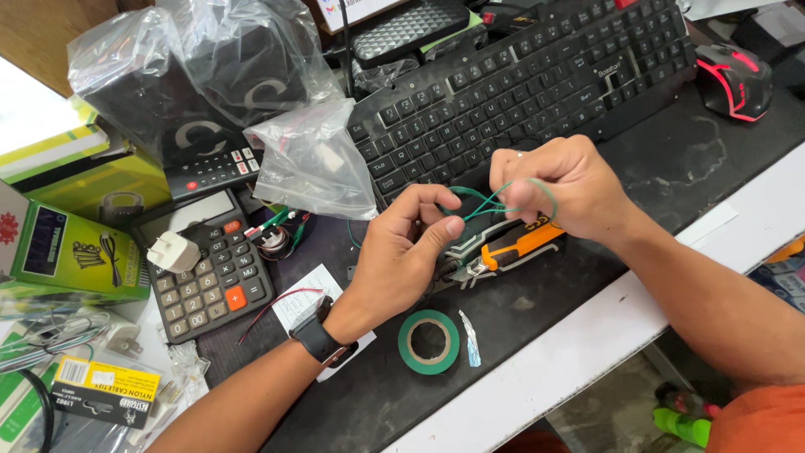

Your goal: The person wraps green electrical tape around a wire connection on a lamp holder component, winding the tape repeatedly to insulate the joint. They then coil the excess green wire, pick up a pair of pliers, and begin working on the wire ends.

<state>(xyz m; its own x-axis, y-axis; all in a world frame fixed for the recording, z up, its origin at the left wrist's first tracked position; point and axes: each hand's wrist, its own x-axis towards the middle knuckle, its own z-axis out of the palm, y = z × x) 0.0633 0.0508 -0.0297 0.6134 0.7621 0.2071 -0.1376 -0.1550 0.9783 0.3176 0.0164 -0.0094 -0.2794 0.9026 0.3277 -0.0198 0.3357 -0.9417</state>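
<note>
Green wire (495, 200) is stretched in a thin loop between both hands, above the middle of the dark table (713, 159) and just in front of the keyboard (520, 84). Left hand (402, 252) has its grip pressed together, thumb and forefinger pinching one end of the wire; right hand (562, 189) has its grip closed on the other end, with the loop curving round its fingers.

Likely trouble: the wire is thin and springy, so a small slackening of either pinch could let an end flick free and the loop open out. Pulling too hard could kink or snap it.

Orange-handled pliers (503, 247) lie directly under the hands, and a dropped end could snag there. The roll of green tape (428, 341) sits near the front edge, and a sweeping wrist could knock it off.
</note>
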